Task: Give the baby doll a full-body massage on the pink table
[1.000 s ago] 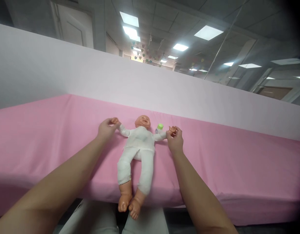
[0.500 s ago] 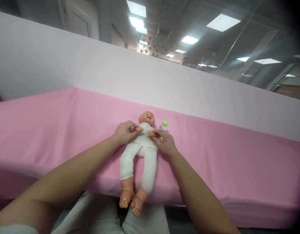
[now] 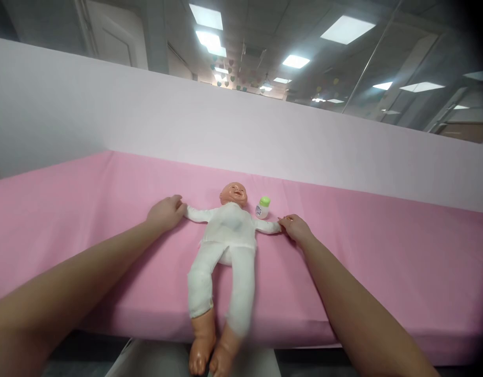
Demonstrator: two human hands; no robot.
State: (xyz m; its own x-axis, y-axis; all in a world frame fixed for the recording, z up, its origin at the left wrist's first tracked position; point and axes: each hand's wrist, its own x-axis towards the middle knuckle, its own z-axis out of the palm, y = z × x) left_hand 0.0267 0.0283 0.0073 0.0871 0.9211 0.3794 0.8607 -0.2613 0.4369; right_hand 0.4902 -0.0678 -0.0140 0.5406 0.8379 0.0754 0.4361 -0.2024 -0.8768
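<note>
A baby doll [image 3: 229, 225] with a white cloth body lies face up on a pink padded surface [image 3: 147, 272]. Its head is toward the wall and its bare feet hang over the front edge. Both its arms are stretched out sideways. My left hand [image 3: 166, 212] is closed around the doll's hand on the left. My right hand [image 3: 297, 229] grips the doll's other hand on the right. Both doll hands are mostly hidden by my fingers. Just above the doll's right-side arm stands a small bottle [image 3: 262, 208] with a green cap, touched by neither hand.
A white low wall [image 3: 186, 125] runs along the back of the pink surface, with glass above it reflecting or showing ceiling lights. My legs [image 3: 155, 360] are below the front edge, near the doll's feet.
My hands have moved apart, drawing the doll's arms from over its chest out to both sides. The bottle, partly covered by my right hand before, now shows fully.
</note>
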